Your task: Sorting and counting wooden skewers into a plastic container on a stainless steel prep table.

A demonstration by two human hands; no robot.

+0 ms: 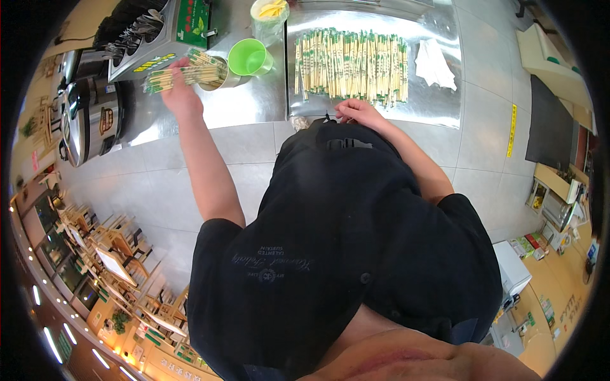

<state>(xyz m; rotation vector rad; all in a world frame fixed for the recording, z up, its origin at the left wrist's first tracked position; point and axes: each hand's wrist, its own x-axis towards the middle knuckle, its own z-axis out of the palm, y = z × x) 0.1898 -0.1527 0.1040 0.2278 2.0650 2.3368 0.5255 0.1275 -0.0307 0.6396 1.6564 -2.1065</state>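
My left hand (183, 93) reaches to the far left of the steel counter, its fingers around a bundle of paper-wrapped chopsticks (164, 80) with green ends. The right end of this bundle lies over the mouth of a pale cylindrical holder (227, 82), where more wrapped chopsticks (202, 57) stand. Beside the holder is a bright green cup (249, 57). My right hand (360, 112) rests at the counter's front edge, fingers loosely curled, with nothing visible in it. Just beyond it lies a wide row of wrapped chopsticks (352, 64), side by side on the metal surface (433, 105).
A crumpled white cloth or tissue (433, 64) lies right of the row. A plastic-lined tub (269, 21) holds something yellow. On the left are a cutlery dispenser (143, 57) with spoons and a steel rice cooker (90, 121). Wooden tables and chairs (114, 257) stand behind me.
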